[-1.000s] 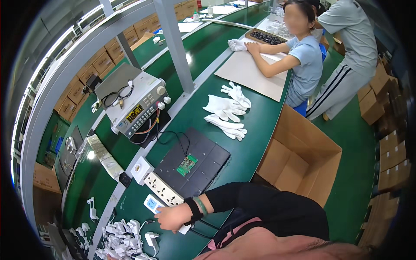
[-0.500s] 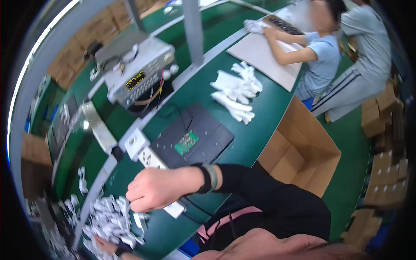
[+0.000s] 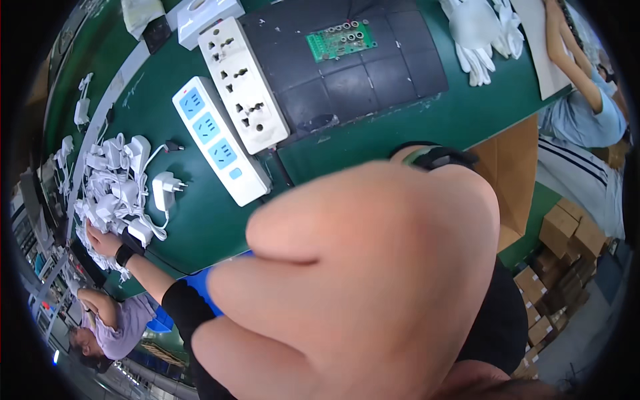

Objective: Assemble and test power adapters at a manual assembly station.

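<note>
You're resting your left hand point(image 3: 100, 241) on the white charger pile point(image 3: 117, 193) at the desk's point(image 3: 400, 127) left end, probably picking; right hand point(image 3: 373, 287) is hovering near the lens, both grips unreadable; next, single out one charger from the tangled cords.

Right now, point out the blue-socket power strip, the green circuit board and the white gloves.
blue-socket power strip point(image 3: 220, 148): head view, middle socket.
green circuit board point(image 3: 342, 40): head view, board centre.
white gloves point(image 3: 477, 30): head view, palm of the top glove.
</note>
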Available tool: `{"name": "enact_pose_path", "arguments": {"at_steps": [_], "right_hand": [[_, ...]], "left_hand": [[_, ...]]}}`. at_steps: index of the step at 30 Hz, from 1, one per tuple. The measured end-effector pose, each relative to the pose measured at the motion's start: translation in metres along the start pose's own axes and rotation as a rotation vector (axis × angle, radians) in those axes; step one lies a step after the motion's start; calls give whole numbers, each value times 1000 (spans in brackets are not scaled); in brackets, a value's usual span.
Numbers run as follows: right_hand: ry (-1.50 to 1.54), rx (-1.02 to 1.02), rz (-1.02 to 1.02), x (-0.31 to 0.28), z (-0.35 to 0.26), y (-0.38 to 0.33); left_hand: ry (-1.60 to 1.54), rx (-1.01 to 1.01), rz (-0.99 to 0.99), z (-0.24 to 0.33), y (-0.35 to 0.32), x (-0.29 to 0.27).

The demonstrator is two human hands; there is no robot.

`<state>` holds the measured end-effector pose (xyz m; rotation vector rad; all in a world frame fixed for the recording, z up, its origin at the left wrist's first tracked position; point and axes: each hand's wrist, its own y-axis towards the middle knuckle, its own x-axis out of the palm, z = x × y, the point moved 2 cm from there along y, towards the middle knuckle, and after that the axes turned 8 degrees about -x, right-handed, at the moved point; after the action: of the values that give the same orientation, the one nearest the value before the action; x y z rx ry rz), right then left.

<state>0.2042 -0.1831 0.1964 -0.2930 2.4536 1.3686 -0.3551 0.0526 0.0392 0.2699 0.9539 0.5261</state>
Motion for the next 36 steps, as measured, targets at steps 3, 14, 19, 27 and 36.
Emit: {"name": "enact_pose_path", "arguments": {"at_steps": [3, 14, 19, 27, 36], "right_hand": [[95, -23, -37, 4, -2, 5], [190, 20, 67, -5, -10, 10], [164, 30, 16, -5, -12, 5], [304, 124, -271, -15, -12, 13], [349, 110, -120, -8, -13, 8]], "left_hand": [[16, -3, 29, -7, -2, 4], [-172, 2, 73, -27, 18, 15], [-156, -16, 39, -23, 15, 16], [-36, 9, 30, -3, 5, 12], [-119, -2, 34, 0, 2, 14]]}}
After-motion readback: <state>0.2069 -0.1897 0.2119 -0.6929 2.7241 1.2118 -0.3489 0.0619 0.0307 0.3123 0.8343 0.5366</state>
